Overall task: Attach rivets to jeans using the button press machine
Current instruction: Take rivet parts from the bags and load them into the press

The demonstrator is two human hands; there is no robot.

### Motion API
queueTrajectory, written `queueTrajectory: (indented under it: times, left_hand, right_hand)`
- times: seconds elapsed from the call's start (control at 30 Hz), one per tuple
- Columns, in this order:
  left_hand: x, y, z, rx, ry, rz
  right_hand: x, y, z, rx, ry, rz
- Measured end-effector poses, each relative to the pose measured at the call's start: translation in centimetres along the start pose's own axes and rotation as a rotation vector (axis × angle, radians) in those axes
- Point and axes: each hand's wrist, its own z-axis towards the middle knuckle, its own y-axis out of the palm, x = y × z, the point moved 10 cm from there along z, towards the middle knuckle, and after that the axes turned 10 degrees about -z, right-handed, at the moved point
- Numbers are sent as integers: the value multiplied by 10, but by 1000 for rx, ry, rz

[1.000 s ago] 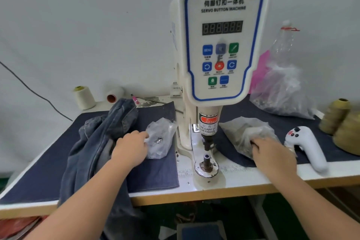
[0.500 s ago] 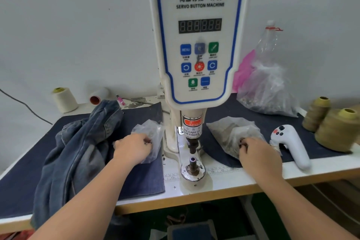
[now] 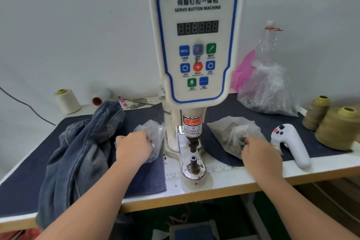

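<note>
Between your hands (image 3: 133, 147) (image 3: 261, 155): white button press machine (image 3: 195, 45). Crumpled blue denim jeans (image 3: 78, 154) left of your left hand; white plastic handheld controller (image 3: 292, 145) right of your right, olive thread cones (image 3: 339, 128) beyond it.

Garment workshop: indicated by servo button machine (image 3: 196, 45) on worktable (image 3: 224, 183), thread cones (image 3: 338, 128) at right edge, jeans (image 3: 78, 154) at left.
</note>
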Motion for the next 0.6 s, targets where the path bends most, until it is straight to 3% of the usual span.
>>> queueTrajectory:
  times: [0.07,0.17,0.27,0.33,0.47,0.6]
  left_hand:
    - [4,-12,-4,94,6,-63]
    - [8,-29,-15,202,-17,-344]
    - [19,-29,-37,137,-20,-746]
    - [35,-25,-58,57,41,-885]
    - [68,-13,-91,-110,203,-918]
    - [85,-12,-97,-139,263,-908]
  right_hand:
    - [-1,0,-1,-2,1,-21]
    - [-4,-3,-1,6,-20,-29]
    - [-3,-4,-1,8,-25,-13]
    - [-3,-4,0,14,-21,-6]
    - [-4,-5,0,18,-22,-2]
    - [-4,-6,-1,16,-22,5]
